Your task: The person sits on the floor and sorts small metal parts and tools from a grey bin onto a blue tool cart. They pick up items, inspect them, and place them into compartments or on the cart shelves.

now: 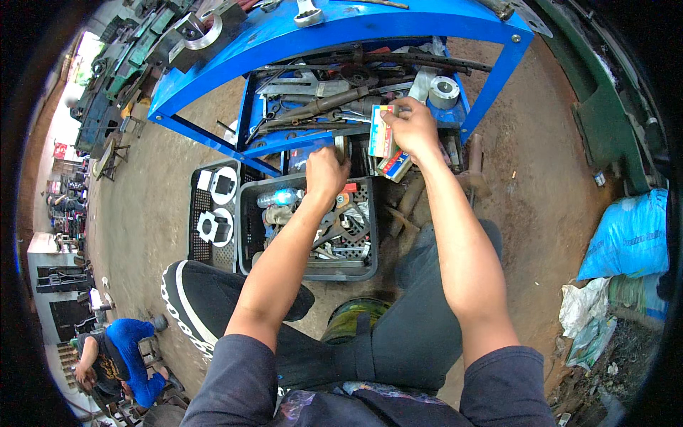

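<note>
My right hand (pixel 414 129) grips a small white, blue and yellow cardboard box (pixel 383 128) by its upper side, thumb on its face. A second, similar box (pixel 395 166) lies tilted just below it, partly covered by the first. My left hand (pixel 328 173) is closed, knuckles up, over the far edge of a black plastic crate (pixel 244 235). What its curled fingers hold, if anything, is hidden; a grey metal piece (pixel 341 146) shows just beyond them. Inside the crate are a water bottle (pixel 280 198) and many loose metal parts and tools.
A blue metal workbench (pixel 341 21) stands ahead, its lower shelf heaped with wrenches, rods and a round metal part (pixel 444 92). Left of the crate, another black crate (pixel 196 245) holds pale machined parts. Blue sacks (pixel 626 231) lie at right. A person (pixel 117 359) sits far left.
</note>
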Motion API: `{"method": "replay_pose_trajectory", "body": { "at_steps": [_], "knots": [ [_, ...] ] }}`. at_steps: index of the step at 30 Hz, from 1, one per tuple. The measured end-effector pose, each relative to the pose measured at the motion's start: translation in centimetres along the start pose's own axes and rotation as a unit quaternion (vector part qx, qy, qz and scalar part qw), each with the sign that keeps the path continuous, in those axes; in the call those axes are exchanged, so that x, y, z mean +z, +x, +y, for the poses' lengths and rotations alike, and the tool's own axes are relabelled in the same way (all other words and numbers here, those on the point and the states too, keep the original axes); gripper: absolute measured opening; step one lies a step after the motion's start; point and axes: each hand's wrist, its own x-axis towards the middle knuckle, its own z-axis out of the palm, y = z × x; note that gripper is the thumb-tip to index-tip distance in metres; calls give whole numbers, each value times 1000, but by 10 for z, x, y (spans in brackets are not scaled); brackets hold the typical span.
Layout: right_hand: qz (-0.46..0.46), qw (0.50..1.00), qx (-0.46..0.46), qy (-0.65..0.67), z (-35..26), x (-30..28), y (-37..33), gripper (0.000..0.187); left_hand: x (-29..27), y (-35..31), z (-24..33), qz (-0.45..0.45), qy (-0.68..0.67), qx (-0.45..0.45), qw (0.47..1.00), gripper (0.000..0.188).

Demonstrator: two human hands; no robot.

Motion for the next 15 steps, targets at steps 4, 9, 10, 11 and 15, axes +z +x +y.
{"method": "replay_pose_trajectory", "body": {
  "at_steps": [4,9,10,11,15],
  "knots": [
    [3,1000,2,14,2,-4,0,34,-1,4,-3,-11,-32,-16,999,28],
    [-5,1000,3,2,0,-4,2,34,-8,12,0,-59,32,-31,997,30],
    [-5,1000,-3,0,-1,-5,2,35,-8,13,3,-63,42,-38,996,29],
    [-5,1000,-5,-2,-2,-5,1,35,-8,14,6,-67,53,-46,995,29],
    [-15,1000,-10,-4,-2,-6,2,33,-13,17,9,-69,51,-67,994,27]
  ]
}}
